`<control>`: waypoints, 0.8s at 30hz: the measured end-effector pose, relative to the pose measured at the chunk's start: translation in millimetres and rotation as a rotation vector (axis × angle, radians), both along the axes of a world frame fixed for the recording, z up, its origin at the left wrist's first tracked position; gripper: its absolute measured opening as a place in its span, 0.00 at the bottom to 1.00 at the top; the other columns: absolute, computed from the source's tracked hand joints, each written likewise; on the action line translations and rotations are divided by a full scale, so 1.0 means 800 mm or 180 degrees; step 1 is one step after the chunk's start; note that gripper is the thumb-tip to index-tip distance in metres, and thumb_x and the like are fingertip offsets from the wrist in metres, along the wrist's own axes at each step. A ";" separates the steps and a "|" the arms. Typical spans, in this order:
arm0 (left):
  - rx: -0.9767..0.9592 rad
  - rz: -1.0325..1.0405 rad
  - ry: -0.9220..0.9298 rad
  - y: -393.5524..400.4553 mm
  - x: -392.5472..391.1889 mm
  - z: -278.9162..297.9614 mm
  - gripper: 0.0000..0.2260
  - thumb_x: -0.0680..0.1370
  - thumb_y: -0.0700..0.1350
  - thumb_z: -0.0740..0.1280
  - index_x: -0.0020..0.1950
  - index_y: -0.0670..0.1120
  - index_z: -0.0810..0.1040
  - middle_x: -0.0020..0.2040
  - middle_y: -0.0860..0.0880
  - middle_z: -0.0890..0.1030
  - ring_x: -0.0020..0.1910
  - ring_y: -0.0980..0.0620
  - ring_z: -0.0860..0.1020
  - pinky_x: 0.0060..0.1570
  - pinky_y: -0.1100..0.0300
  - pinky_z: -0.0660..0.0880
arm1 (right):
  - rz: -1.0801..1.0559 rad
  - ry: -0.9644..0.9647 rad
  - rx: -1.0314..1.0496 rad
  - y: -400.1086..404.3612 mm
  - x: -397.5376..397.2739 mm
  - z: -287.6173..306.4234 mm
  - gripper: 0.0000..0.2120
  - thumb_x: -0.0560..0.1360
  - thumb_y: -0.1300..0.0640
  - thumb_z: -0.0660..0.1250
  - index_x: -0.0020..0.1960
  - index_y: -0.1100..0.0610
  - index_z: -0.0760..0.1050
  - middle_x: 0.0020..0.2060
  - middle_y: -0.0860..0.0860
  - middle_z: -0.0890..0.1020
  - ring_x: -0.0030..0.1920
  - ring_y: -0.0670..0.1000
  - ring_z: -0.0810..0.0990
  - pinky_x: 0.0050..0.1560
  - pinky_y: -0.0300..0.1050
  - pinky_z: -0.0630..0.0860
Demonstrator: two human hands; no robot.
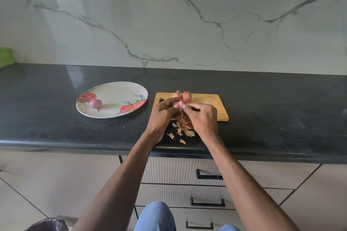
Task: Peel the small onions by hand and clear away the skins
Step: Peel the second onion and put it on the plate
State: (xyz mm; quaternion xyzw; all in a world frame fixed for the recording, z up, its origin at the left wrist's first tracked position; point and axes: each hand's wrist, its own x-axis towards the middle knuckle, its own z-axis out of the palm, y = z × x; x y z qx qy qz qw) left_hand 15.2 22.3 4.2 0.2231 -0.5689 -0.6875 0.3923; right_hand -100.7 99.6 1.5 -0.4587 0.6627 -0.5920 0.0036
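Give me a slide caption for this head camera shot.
Both hands, left and right, peel a small onion over loose skins beside a floral plate.

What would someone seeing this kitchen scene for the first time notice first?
Probably the two hands at the middle of the black counter: the left hand grips a half-peeled onion while the right hand pinches at its skin, above a heap of skins. Just behind them, two unpeeled onions sit on a wooden board. To the left, a rose-patterned plate holds one peeled onion.
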 end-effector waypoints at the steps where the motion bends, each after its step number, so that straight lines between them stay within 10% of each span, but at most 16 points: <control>1: -0.0020 -0.0017 0.0035 0.001 0.001 0.000 0.10 0.80 0.37 0.68 0.60 0.43 0.83 0.50 0.44 0.86 0.50 0.48 0.85 0.51 0.55 0.80 | 0.0018 -0.0040 -0.0015 0.000 -0.001 -0.001 0.07 0.75 0.53 0.76 0.47 0.58 0.87 0.36 0.47 0.87 0.39 0.47 0.84 0.37 0.39 0.78; 9: -0.0146 -0.0143 0.0106 0.005 0.004 0.004 0.12 0.81 0.35 0.66 0.63 0.42 0.81 0.51 0.47 0.87 0.52 0.49 0.84 0.50 0.61 0.80 | 0.0153 -0.0092 -0.0106 0.001 0.002 0.001 0.05 0.75 0.58 0.76 0.44 0.59 0.88 0.34 0.47 0.86 0.34 0.37 0.81 0.36 0.26 0.70; 24: -0.0061 -0.0094 0.0255 -0.001 0.001 -0.003 0.10 0.81 0.38 0.68 0.61 0.42 0.79 0.59 0.40 0.84 0.55 0.47 0.83 0.54 0.57 0.80 | -0.0037 -0.0170 -0.0136 -0.003 -0.005 -0.002 0.06 0.74 0.56 0.75 0.48 0.57 0.87 0.41 0.47 0.87 0.42 0.43 0.84 0.43 0.35 0.78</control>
